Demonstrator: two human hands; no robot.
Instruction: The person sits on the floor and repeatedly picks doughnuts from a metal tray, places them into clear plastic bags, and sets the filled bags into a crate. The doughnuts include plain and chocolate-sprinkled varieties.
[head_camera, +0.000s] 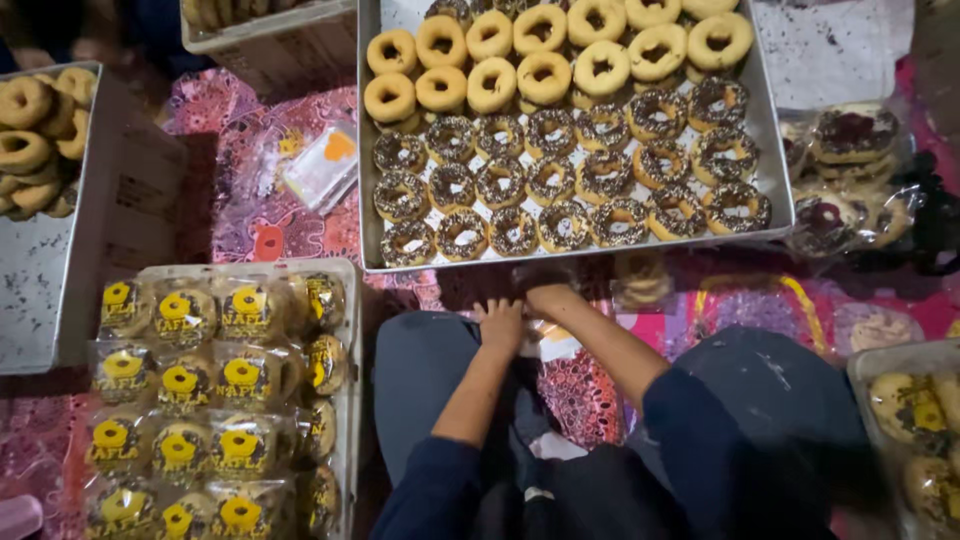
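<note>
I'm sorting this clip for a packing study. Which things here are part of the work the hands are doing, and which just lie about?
In hand:
- left hand and right hand, low by the tray's front edge
- big metal tray of plain and sprinkled doughnuts
- clear wrapper under the hands

Lying about:
- tray of wrapped doughnuts
- bagged doughnuts
- side tray of plain doughnuts

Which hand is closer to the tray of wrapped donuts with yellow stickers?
The left hand. It rests by the person's knee, just right of the tray of wrapped donuts. The right hand sits farther right, below the big metal tray of unwrapped donuts.
</note>
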